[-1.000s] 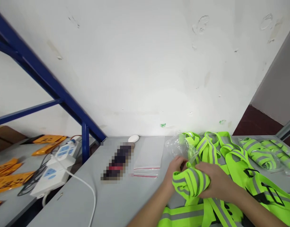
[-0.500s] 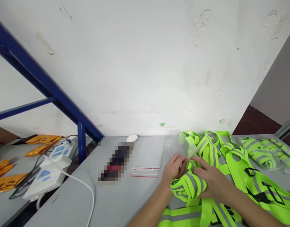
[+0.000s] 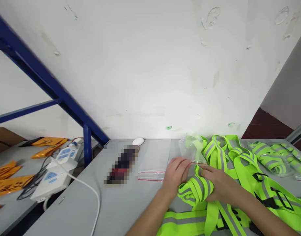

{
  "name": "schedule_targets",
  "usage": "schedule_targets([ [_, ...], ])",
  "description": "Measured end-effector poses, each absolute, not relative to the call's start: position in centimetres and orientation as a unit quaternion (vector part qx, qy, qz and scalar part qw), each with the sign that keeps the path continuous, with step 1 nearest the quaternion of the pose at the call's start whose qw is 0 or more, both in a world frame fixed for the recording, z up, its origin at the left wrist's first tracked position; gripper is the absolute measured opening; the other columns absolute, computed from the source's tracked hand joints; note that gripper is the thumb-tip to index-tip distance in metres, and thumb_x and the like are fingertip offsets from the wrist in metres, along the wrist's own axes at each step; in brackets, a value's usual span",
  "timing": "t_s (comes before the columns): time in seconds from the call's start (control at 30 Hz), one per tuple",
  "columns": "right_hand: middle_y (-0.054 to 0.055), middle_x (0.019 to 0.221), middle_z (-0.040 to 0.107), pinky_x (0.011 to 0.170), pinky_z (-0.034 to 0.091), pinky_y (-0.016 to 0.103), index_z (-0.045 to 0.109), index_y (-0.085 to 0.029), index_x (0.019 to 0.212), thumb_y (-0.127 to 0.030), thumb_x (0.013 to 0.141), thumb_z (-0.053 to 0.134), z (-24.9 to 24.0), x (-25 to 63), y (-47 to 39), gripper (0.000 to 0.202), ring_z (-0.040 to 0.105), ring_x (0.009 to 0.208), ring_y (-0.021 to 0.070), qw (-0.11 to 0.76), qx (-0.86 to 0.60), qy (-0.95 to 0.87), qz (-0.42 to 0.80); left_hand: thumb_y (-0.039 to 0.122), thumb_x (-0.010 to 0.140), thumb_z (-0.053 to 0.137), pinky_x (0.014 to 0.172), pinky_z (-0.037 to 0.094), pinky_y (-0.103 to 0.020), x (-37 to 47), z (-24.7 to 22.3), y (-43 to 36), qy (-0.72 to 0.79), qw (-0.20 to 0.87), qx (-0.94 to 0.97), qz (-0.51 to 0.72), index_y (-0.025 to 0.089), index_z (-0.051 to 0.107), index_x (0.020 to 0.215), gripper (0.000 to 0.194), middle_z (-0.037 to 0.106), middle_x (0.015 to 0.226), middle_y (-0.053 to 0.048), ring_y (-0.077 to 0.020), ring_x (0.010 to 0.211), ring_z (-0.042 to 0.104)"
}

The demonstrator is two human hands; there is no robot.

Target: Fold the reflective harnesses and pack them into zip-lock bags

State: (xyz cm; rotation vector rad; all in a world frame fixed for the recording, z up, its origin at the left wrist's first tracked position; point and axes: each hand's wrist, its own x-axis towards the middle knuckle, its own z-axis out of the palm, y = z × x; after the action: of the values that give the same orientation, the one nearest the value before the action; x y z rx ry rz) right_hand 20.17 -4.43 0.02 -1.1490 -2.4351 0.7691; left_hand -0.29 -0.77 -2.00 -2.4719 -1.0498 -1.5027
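A rolled bundle of neon green strap with grey stripes (image 3: 196, 190) sits between my hands, over more loose straps. My right hand (image 3: 217, 182) is closed around the bundle's right side, its fingers near the bag's edge. My left hand (image 3: 176, 173) has its fingers closed on the left edge of a clear plastic bag (image 3: 186, 147) with a red seal line. The bag lies just beyond the bundle, with its mouth toward me. Behind it, green strap shows through or beside the plastic. My left fingertips are partly hidden.
Loose green straps with black buckles (image 3: 265, 193) spread over the right of the grey table (image 3: 76, 209). Bagged straps (image 3: 268, 157) lie far right. Flat clear bags (image 3: 154, 160), a blurred-out item (image 3: 122, 165) and a white oval object (image 3: 138, 141) are left. A power strip (image 3: 54, 177) stands beyond a white cable (image 3: 88, 186).
The clear bag's mouth has opened out flatter, its red line now stretched between my hands. My left hand has moved slightly left and up. The view has shifted a little.
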Motion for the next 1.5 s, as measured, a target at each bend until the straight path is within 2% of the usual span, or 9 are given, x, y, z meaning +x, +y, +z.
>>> schedule_targets([
  [0.2, 0.012, 0.138, 0.053, 0.095, 0.05, 0.04, 0.061, -0.02, 0.107, -0.022, 0.065, 0.075, 0.3, 20.3, -4.3, 0.044, 0.058, 0.117, 0.0294, 0.185, -0.424, -0.837, 0.293, 0.016, 0.095, 0.045, 0.068, 0.049, -0.027, -0.9, -1.5, -0.8, -0.424, -0.006, -0.805, -0.415, 0.021, 0.06, 0.102, 0.017, 0.068, 0.092, -0.005, -0.0156, 0.077, 0.064],
  [0.43, 0.014, 0.131, 0.056, 0.097, 0.047, 0.046, 0.06, -0.021, 0.109, -0.041, 0.059, 0.082, 0.6, 20.2, -4.8, 0.058, 0.045, 0.13, 0.0367, 0.266, -0.479, -0.772, 0.321, 0.017, 0.089, 0.05, 0.057, 0.041, -0.024, -0.7, -1.7, -1.7, -0.436, -0.099, -0.809, -0.381, 0.021, 0.064, 0.092, 0.014, 0.059, 0.073, -0.001, -0.0135, 0.063, 0.055],
  [0.57, 0.008, 0.107, 0.064, 0.077, 0.053, 0.041, 0.061, -0.023, 0.096, -0.041, 0.057, 0.083, 1.3, 20.1, -5.4, 0.048, 0.063, 0.099, 0.0315, 0.234, -0.531, -0.742, 0.334, 0.012, 0.084, 0.053, 0.053, 0.037, -0.021, -1.0, -1.8, -1.5, -0.451, -0.062, -0.793, -0.405, 0.02, 0.064, 0.079, 0.014, 0.054, 0.065, 0.002, -0.0107, 0.056, 0.05],
  [0.67, 0.002, 0.092, 0.066, 0.069, 0.052, 0.037, 0.061, -0.024, 0.09, -0.037, 0.058, 0.082, 1.6, 20.1, -5.5, 0.04, 0.064, 0.083, 0.0267, 0.215, -0.538, -0.73, 0.364, 0.009, 0.087, 0.052, 0.054, 0.038, -0.02, -1.1, -1.9, -1.1, -0.444, 0.016, -0.778, -0.444, 0.02, 0.064, 0.074, 0.02, 0.056, 0.062, 0.002, -0.0094, 0.055, 0.051],
  [0.83, 0.0, 0.091, 0.072, 0.067, 0.052, 0.035, 0.063, -0.026, 0.096, -0.037, 0.065, 0.078, 1.7, 20.8, -4.9, 0.036, 0.067, 0.083, 0.0266, 0.228, -0.562, -0.686, 0.401, 0.014, 0.088, 0.058, 0.061, 0.042, -0.024, -1.2, -1.6, -0.9, -0.415, 0.076, -0.774, -0.473, 0.021, 0.067, 0.083, 0.013, 0.062, 0.068, -0.001, -0.0128, 0.064, 0.056],
  [0.97, 0.003, 0.099, 0.073, 0.072, 0.054, 0.038, 0.065, -0.026, 0.106, -0.037, 0.065, 0.077, 1.5, 21.4, -4.3, 0.044, 0.068, 0.089, 0.0294, 0.244, -0.594, -0.66, 0.391, 0.012, 0.086, 0.063, 0.07, 0.045, -0.03, -0.4, -1.1, -1.6, -0.356, 0.114, -0.788, -0.488, 0.024, 0.066, 0.091, 0.013, 0.065, 0.075, -0.002, -0.0161, 0.074, 0.056],
  [1.23, 0.005, 0.104, 0.072, 0.077, 0.056, 0.041, 0.064, -0.024, 0.11, -0.036, 0.071, 0.072, 2.5, 20.7, -4.5, 0.041, 0.068, 0.093, 0.0285, 0.31, -0.573, -0.631, 0.422, 0.013, 0.09, 0.055, 0.071, 0.042, -0.032, 0.4, -1.4, -1.8, -0.342, 0.073, -0.834, -0.427, 0.023, 0.065, 0.094, 0.014, 0.067, 0.08, -0.003, -0.0165, 0.078, 0.059],
  [1.37, 0.006, 0.105, 0.068, 0.084, 0.053, 0.04, 0.064, -0.021, 0.106, -0.034, 0.07, 0.073, 1.9, 20.4, -4.3, 0.039, 0.064, 0.099, 0.0273, 0.344, -0.58, -0.631, 0.384, 0.011, 0.088, 0.057, 0.075, 0.04, -0.033, 0.2, -1.3, -2.1, -0.308, 0.058, -0.845, -0.434, 0.024, 0.064, 0.1, 0.018, 0.068, 0.083, -0.002, -0.0153, 0.077, 0.059],
  [1.5, 0.005, 0.1, 0.064, 0.082, 0.052, 0.038, 0.061, -0.02, 0.104, -0.034, 0.072, 0.07, 0.5, 19.9, -4.2, 0.036, 0.062, 0.096, 0.0256, 0.353, -0.574, -0.646, 0.359, 0.011, 0.087, 0.058, 0.081, 0.039, -0.035, 0.8, -1.4, -2.9, -0.288, 0.017, -0.846, -0.448, 0.025, 0.063, 0.103, 0.022, 0.067, 0.085, -0.002, -0.0154, 0.078, 0.058],
])
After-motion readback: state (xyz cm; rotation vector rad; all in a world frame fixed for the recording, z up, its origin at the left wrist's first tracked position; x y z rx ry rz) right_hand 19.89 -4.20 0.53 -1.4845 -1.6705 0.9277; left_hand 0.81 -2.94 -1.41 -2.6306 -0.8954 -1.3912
